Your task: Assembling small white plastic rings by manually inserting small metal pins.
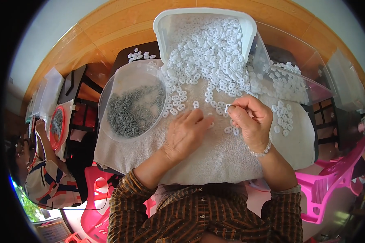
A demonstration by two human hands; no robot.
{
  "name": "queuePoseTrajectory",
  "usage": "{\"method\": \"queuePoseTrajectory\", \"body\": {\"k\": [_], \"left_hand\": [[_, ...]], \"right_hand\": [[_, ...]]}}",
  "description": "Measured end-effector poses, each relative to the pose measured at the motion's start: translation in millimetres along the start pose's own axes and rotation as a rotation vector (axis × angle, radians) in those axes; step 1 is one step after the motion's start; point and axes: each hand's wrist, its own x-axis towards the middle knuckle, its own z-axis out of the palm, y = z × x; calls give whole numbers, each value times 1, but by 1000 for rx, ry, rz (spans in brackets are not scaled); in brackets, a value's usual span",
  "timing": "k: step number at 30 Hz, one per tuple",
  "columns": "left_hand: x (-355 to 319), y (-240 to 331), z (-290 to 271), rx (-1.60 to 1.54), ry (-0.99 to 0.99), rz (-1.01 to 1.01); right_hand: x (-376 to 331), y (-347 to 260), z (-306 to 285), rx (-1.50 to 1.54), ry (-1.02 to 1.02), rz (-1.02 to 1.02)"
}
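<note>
My right hand (253, 119) pinches a small white plastic piece (228, 108) between thumb and forefinger. The piece is oval with two holes. My left hand (185, 133) rests low over the cloth, palm down, its thumb apart from the bent fingers. Just beyond its fingertips lies a loose white piece (196, 104), and another shows by its thumb. Part of what is under the left fingers is hidden. A large heap of the same white pieces (215, 52) spills from a tipped white bin (158, 32) onto the cloth. Several more lie under my right hand.
On the left, a round clear tub (102, 117) holds many small grey metal parts (129, 113). A beige towel (215, 162) covers the table. A clear plastic box (312, 87) and small piles stand right. Another person (52, 174) sits left beside a red tray (54, 146). Pink chairs (320, 190) flank me.
</note>
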Motion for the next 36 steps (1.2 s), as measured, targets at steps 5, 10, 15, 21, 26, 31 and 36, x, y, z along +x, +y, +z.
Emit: {"method": "queuePoseTrajectory", "body": {"k": [5,10,15,21,26,31,36], "left_hand": [[1,1,2,-108,-34,43],[0,-5,1,-372,-55,-206],[3,-3,-5,-1435,-23,-731],[7,-1,-13,-1752,-18,-885],[5,2,-12,-1818,2,-798],[3,2,-8,-1849,-7,-834],[-1,4,-7,-1551,17,-686]], "right_hand": [[2,-3,0,-4,15,31],[1,-7,4,107,23,67],[-1,-10,4,130,-27,104],[-4,-8,3,76,-96,84],[-5,-12,9,107,-135,158],[-8,-10,12,123,-139,194],[-7,-7,11,86,-104,151]]}}
